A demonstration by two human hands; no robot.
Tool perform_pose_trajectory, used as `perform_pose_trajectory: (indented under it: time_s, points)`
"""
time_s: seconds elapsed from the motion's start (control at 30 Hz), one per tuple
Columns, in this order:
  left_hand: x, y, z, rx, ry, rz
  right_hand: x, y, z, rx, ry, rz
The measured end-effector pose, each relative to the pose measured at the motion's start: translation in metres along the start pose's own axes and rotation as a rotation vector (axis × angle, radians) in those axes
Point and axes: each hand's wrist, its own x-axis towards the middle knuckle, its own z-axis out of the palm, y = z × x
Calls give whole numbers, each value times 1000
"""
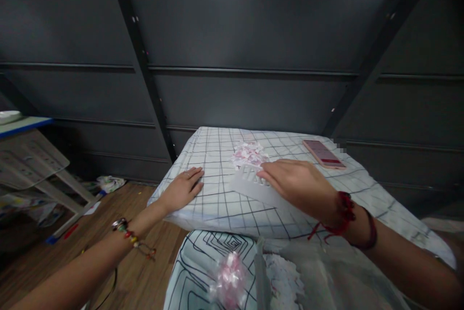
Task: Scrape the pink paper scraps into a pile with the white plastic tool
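Observation:
My left hand [184, 188] lies flat, fingers stretched out, near the left edge of the white checked cloth [217, 194]. My right hand [300, 185] pinches a flat white piece with a row of slots [250, 183], perhaps card or plastic; I cannot tell which. Part of it is hidden behind the hand. Just beyond its upper edge is a loose pile of small pink and white pieces [250, 153]. Whether the slotted piece touches the pile is unclear.
A pink phone [324, 154] lies right of the pile. Nearer me, a clear packet with pink contents [231, 281] rests on a patterned cushion [195, 261], beside a translucent bag [326, 276] holding whitish pieces. A dark panelled wall [246, 97] stands behind; a desk [29, 155] is at left.

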Motion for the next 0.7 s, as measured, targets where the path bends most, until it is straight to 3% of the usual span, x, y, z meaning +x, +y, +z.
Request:
perform_pose_trajectory:
  time_s: [0.17,0.3,0.33,0.47,0.57,0.7]
  points:
    - [6,0,-8,63,-69,62,-14,71,4,-139,-181,208]
    - [27,5,-14,6,-201,10,-25,108,14,-90,-247,238]
    - [35,9,-15,0,-214,-16,-27,112,17,-68,-247,227]
    - [77,33,-11,-34,-51,-65,-34,112,31,-6,-233,177]
    - [106,47,-5,-149,-47,43,-39,107,37,35,-208,164]
    - [125,44,11,-204,-64,166,-46,106,35,68,-215,154]
